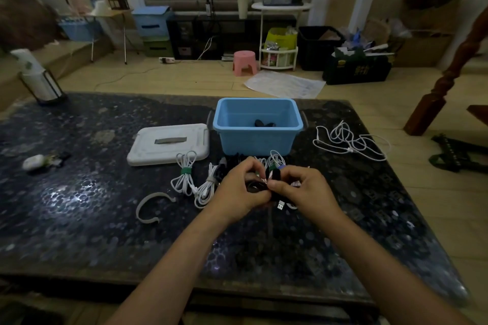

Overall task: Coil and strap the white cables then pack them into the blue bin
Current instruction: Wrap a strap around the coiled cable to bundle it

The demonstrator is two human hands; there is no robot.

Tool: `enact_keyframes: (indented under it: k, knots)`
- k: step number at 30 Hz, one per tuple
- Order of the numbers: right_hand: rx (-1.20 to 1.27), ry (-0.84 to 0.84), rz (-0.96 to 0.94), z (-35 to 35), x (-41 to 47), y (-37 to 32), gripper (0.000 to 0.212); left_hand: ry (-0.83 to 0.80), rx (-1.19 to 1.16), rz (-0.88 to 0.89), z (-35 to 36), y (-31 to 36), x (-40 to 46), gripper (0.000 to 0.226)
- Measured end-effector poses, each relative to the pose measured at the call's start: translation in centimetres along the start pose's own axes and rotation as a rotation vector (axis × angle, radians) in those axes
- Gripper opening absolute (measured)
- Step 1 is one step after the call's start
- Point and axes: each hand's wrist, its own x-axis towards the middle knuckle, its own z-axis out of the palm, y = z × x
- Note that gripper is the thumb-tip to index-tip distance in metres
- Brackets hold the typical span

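My forearms reach in from the bottom edge, and my left hand [239, 187] and right hand [303, 188] meet over the middle of the tabletop [79, 219], both pinched shut on a small bundle wrapped in a black strap [274, 175], with a white plug [281, 205] dangling just below my fingers. The tabletop is dark and speckled, shining where light catches it on the left. Just left of my hands lie two coiled white cables: one tied with a green strap [186, 175], one [207, 190] beside it. A loose grey band [153, 206] curves nearer me. Behind my hands stands the blue bin [257, 137], something dark on its bottom, and the white lid [169, 144] lies flat to its left. An uncoiled white cable [351, 141] sprawls well right of the bin. Beyond the tabletop runs a pale wooden floor [184, 74] with a pink stool [245, 62], black crates and shelving against the far wall.
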Motion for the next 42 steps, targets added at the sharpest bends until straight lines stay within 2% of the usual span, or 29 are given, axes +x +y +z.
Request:
enact_keyframes:
  k: [2, 4, 7, 10, 17, 22, 26, 30, 32, 37, 42]
  knots:
    - [-0.024, 0.010, -0.004, 0.0, 0.2, 0.3, 0.017, 0.013, -0.020, -0.007, 0.2, -0.1, 0.0, 0.029]
    - [-0.055, 0.013, -0.016, -0.1, 0.4, 0.6, 0.009, 0.020, -0.151, -0.077, 0.5, -0.1, -0.2, 0.020]
    - [-0.098, 0.043, -0.038, -0.1, 0.2, 0.6, 0.011, 0.038, -0.353, -0.221, 1.0, -0.2, -0.3, 0.012]
    - [-0.149, 0.086, -0.100, 0.3, -0.1, 0.2, 0.027, 0.056, -0.513, -0.335, 1.0, -0.2, -0.3, 0.012]
    - [-0.315, 0.136, -0.202, 0.4, -0.6, -0.4, 0.023, 0.005, -0.705, -0.455, 0.9, -0.2, -0.6, 0.016]
    - [-0.224, 0.113, -0.179, 0.4, -0.7, -0.4, 0.025, -0.001, -0.519, -0.401, 0.5, 0.2, -0.5, 0.017]
    - [-0.182, 0.096, -0.115, 0.1, -0.6, -0.4, 0.016, 0.029, -0.357, -0.328, 0.6, 0.6, -0.4, 0.018]
    - [-0.177, 0.070, -0.134, 0.0, -0.7, -0.5, 0.029, 0.044, -0.197, -0.230, 0.6, 0.3, -0.4, 0.022]
    - [-0.141, 0.057, -0.121, 0.0, -0.6, -0.4, 0.023, 0.028, -0.125, -0.170, 0.5, 0.2, -0.5, 0.023]
    - [-0.024, -0.002, -0.009, 0.1, -0.4, -0.7, 0.019, -0.050, 0.022, -0.037, 0.6, -0.3, -0.4, 0.037]
    - [0.172, 0.093, 0.166, 0.3, -0.2, -0.9, 0.016, 0.043, 0.076, 0.047, 0.9, -0.3, -0.4, 0.048]
